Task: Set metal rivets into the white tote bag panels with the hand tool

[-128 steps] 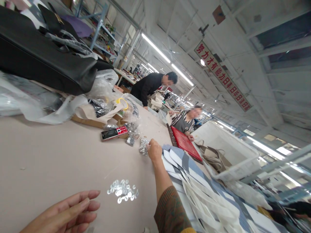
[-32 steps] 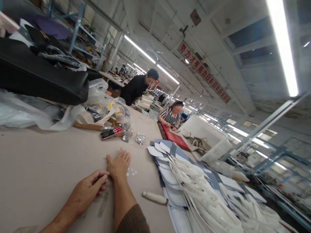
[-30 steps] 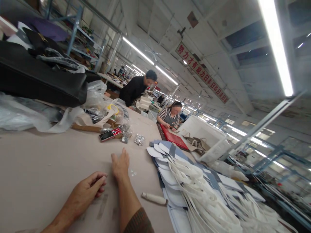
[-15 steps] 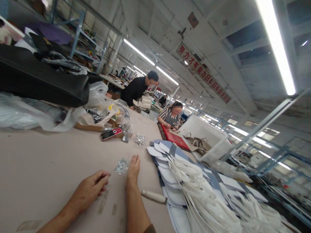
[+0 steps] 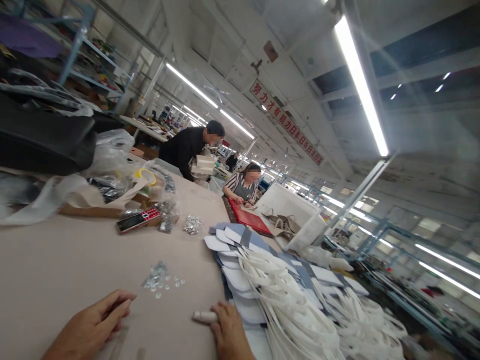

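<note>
My left hand (image 5: pixel 93 322) is on the left of the table, fingers curled and thumb against the forefinger; what they hold, if anything, is hidden. Ahead of it lies a loose pile of small clear, shiny discs (image 5: pixel 157 277), a few of them spread to the right. My right hand (image 5: pixel 229 327) is closed over one end of a pale, wrapped, stick-like tool (image 5: pixel 204 316), whose blunt end sticks out to the left. Right beside this hand is a stack of white and blue-grey cut pieces (image 5: pixel 240 282) with long white straps (image 5: pixel 288 300).
Further back lie a heap of small metal parts (image 5: pixel 192 225), a red-and-black phone (image 5: pixel 138 220), plastic bags (image 5: pixel 112 150) and yellow tape (image 5: pixel 146 176). Across the table are a person in black (image 5: pixel 183 147), a person in stripes (image 5: pixel 243 186) at a red board (image 5: pixel 251 217), and a white bin (image 5: pixel 300 210).
My right hand has left the side of the disc pile, moved back and right, and closed on the pale tool. Some discs now lie spread out. The camera view has shifted.
</note>
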`<state>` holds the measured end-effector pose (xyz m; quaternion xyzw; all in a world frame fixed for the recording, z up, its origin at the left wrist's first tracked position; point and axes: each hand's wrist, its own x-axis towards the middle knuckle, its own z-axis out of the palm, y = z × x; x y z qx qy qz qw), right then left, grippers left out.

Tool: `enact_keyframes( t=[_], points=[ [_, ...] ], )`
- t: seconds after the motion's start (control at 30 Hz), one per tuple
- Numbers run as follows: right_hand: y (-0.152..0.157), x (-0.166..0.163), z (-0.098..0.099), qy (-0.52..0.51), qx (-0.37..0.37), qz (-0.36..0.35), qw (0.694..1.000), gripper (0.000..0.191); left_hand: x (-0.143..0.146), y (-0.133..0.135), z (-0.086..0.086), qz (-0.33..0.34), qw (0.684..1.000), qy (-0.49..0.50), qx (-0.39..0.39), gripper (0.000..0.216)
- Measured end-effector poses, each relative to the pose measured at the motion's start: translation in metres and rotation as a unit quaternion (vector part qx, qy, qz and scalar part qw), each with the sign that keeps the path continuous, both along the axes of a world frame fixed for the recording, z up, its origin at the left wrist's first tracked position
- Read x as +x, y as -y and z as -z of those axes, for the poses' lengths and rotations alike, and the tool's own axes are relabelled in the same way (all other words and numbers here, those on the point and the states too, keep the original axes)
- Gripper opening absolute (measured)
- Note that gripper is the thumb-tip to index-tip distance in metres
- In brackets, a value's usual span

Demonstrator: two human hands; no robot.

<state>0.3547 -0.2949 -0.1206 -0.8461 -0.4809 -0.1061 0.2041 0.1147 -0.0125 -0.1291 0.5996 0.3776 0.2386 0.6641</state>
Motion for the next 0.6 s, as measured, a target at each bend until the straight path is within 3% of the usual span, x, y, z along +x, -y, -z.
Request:
enact_keyframes(
  t=[0.1,0.27,0.43,0.53,0.6],
  points=[
    [-0.011,-0.013,-0.009,0.004,0.001,0.011,1.000,0.038,0.001,-0.002,0.005,-0.007,1.000,0.008,0.003,0.057],
    [-0.074,-0.051,-0.044,-0.006,-0.055,-0.070,0.996,0.037,-0.008,0.007,-0.025,0.000,1.000,0.004,0.007,0.056],
    [-0.135,-0.064,-0.071,-0.022,-0.036,-0.088,0.995,0.039,-0.012,0.012,-0.042,0.015,0.999,0.027,0.034,0.058],
    [-0.128,-0.074,-0.094,-0.078,0.060,-0.120,0.988,0.034,-0.013,0.017,-0.046,0.028,0.996,0.056,0.062,0.053],
    [-0.106,-0.091,-0.105,-0.168,0.157,-0.144,0.962,0.030,-0.014,0.020,-0.047,0.022,0.996,0.061,0.066,0.048]
  ],
)
